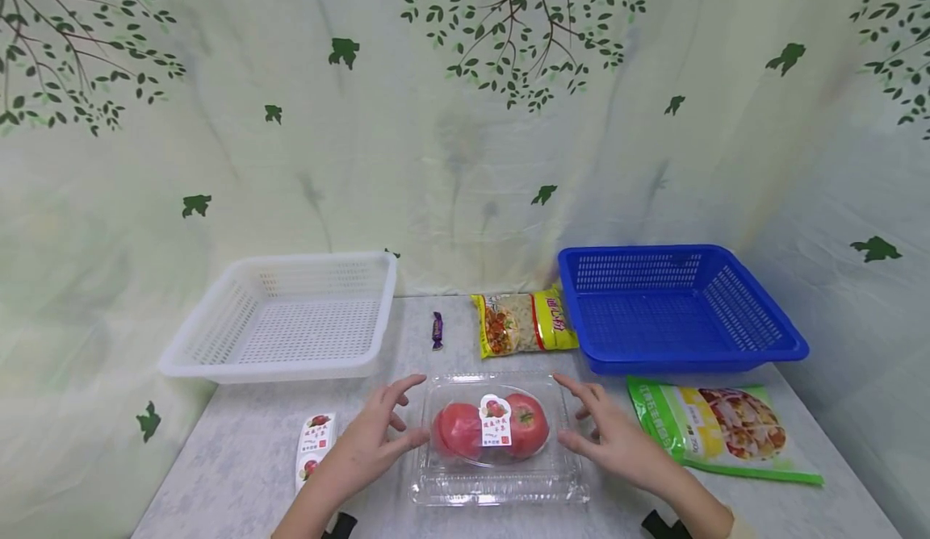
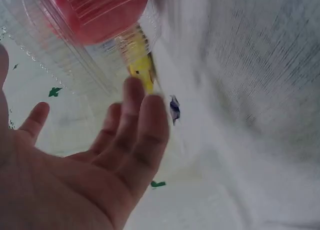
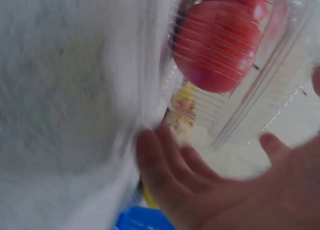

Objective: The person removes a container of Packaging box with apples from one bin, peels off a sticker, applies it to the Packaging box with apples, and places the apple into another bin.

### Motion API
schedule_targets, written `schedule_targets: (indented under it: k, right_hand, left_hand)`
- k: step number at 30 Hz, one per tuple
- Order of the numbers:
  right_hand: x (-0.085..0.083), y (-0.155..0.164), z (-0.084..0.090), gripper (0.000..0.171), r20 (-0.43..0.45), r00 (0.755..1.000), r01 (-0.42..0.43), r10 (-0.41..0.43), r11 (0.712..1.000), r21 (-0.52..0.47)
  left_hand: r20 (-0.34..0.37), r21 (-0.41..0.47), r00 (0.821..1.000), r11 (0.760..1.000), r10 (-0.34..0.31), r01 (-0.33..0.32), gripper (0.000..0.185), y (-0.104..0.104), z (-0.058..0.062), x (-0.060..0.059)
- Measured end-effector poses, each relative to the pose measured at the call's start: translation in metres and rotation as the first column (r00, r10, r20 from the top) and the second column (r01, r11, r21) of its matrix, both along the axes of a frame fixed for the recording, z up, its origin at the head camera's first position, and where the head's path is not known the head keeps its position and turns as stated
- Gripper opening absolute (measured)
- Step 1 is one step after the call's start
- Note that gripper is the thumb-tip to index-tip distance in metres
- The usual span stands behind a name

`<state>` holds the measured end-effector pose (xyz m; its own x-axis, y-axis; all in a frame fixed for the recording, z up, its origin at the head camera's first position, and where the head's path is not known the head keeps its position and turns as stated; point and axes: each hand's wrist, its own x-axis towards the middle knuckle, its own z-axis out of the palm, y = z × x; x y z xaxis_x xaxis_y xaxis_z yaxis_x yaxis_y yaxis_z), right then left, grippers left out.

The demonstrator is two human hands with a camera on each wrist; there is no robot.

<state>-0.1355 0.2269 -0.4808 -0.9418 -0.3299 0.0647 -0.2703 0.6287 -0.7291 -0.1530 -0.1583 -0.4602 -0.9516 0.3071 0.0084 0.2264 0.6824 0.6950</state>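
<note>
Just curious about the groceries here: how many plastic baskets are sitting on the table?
2. A white basket stands at the back left of the table, and a blue basket stands at the back right. Both look empty inside; nothing suggests a hidden third.

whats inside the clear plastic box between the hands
The clear clamshell box holds two red tomatoes, side by side. A label on the lid covers where they meet, so anything behind it is hidden. Left hand and right hand flank the box, fingers spread.
</note>
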Motion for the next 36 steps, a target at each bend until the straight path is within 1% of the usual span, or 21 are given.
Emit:
schedule_targets:
  k: [1, 3, 6, 8, 10, 12, 15, 20, 24, 27, 30, 31, 36]
  right_hand:
    - [0.000, 0.001, 0.000, 0.079, 0.054, 0.998, -0.028, 0.028, 1.000, -0.005]
    - [-0.001, 0.004, -0.001, 0.080, 0.143, 0.986, -0.085, 0.090, 0.996, -0.040]
    - [-0.002, 0.007, -0.001, 0.078, 0.231, 0.958, -0.140, 0.169, 0.981, -0.135]
    - [-0.002, 0.008, -0.002, 0.076, 0.257, 0.944, -0.161, 0.207, 0.969, -0.187]
    - [-0.002, 0.009, -0.003, 0.074, 0.278, 0.933, -0.168, 0.230, 0.959, -0.228]
    - [-0.002, 0.008, -0.004, 0.074, 0.296, 0.926, -0.155, 0.233, 0.952, -0.263]
    - [-0.001, 0.005, -0.006, 0.073, 0.323, 0.921, -0.111, 0.217, 0.942, -0.316]
    - [0.000, 0.000, -0.008, 0.071, 0.352, 0.916, -0.049, 0.193, 0.924, -0.379]
    - [0.000, 0.000, -0.006, 0.068, 0.347, 0.920, -0.028, 0.182, 0.914, -0.406]
    - [0.000, 0.002, -0.001, 0.067, 0.326, 0.929, -0.027, 0.175, 0.911, -0.411]
    - [0.000, 0.007, 0.008, 0.065, 0.289, 0.941, -0.042, 0.174, 0.912, -0.409]
    - [-0.001, 0.009, 0.012, 0.065, 0.284, 0.944, -0.041, 0.169, 0.912, -0.407]
    - [-0.006, 0.027, 0.039, 0.059, 0.255, 0.953, -0.037, 0.165, 0.896, -0.443]
  left_hand:
    - [0.051, 0.020, 0.999, 1.000, -0.016, 0.015, 0.074, -0.001, -0.002, -0.001]
    - [0.147, 0.079, 0.987, 0.995, -0.068, 0.057, 0.075, -0.004, -0.006, -0.002]
    - [0.253, 0.171, 0.955, 0.979, -0.154, 0.112, 0.071, -0.007, -0.010, -0.003]
    - [0.307, 0.237, 0.931, 0.963, -0.199, 0.128, 0.069, -0.007, -0.012, -0.004]
    - [0.346, 0.289, 0.910, 0.949, -0.227, 0.127, 0.068, -0.007, -0.012, -0.004]
    - [0.370, 0.320, 0.898, 0.940, -0.240, 0.119, 0.067, -0.006, -0.011, -0.004]
    - [0.377, 0.323, 0.898, 0.941, -0.227, 0.103, 0.064, -0.004, -0.010, -0.003]
    - [0.363, 0.325, 0.908, 0.942, -0.207, 0.085, 0.059, 0.001, -0.008, -0.003]
    - [0.353, 0.346, 0.912, 0.935, -0.210, 0.082, 0.058, 0.005, -0.006, -0.003]
    - [0.359, 0.364, 0.909, 0.929, -0.211, 0.072, 0.059, 0.008, -0.001, -0.003]
    - [0.351, 0.370, 0.913, 0.926, -0.211, 0.072, 0.059, 0.014, 0.007, -0.004]
    - [0.344, 0.370, 0.915, 0.926, -0.210, 0.073, 0.058, 0.016, 0.011, -0.004]
    - [0.309, 0.377, 0.929, 0.923, -0.202, 0.076, 0.058, 0.035, 0.036, -0.008]
